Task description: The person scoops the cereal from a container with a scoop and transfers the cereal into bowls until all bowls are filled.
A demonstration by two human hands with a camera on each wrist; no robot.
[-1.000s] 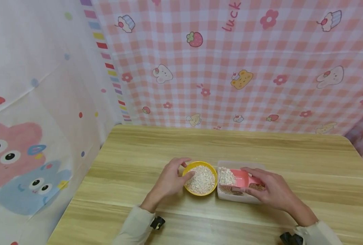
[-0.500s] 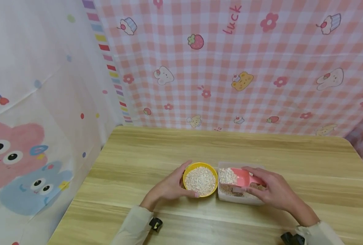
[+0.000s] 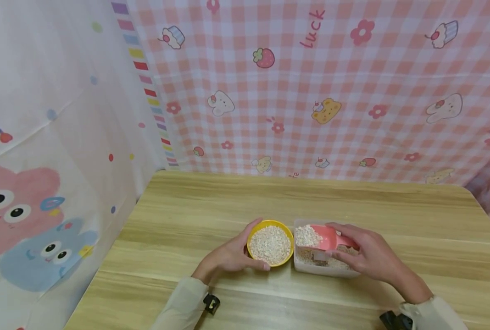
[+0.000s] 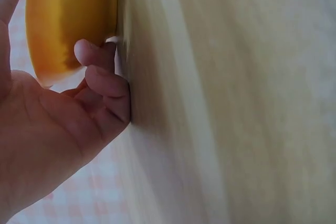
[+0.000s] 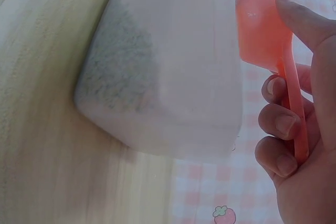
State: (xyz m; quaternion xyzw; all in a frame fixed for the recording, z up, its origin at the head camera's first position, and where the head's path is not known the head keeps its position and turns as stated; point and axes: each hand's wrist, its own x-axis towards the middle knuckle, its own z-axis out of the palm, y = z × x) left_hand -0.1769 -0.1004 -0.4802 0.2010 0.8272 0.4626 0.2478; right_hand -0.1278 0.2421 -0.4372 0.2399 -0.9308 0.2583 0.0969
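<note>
My left hand (image 3: 233, 253) grips a yellow bowl (image 3: 290, 257), thumb along its near side and the other fingers round its left and far side. Pale flakes like oats (image 3: 270, 245) fill the bowl. In the left wrist view, curled fingers (image 4: 107, 85) lie against the tabletop beside the bowl's base. My right hand (image 3: 370, 256) holds a pink scoop (image 3: 327, 238) by its handle, above a translucent plastic box (image 3: 325, 269). The scoop's front is heaped with flakes (image 3: 308, 236). Seen from the right wrist, the fingers wrap the scoop's handle (image 5: 297, 114); more flakes show through the box wall.
Bowl and box stand side by side on a wood-grain table (image 3: 212, 201). Behind the table hangs a pink checked cloth (image 3: 236, 123), and a white cartoon-print cloth (image 3: 75, 151) hangs at the left.
My left hand has gone from reaching over the bowl's rim, thumb at the flakes, to gripping the bowl round its side. My right hand and the loaded scoop have hardly moved.
</note>
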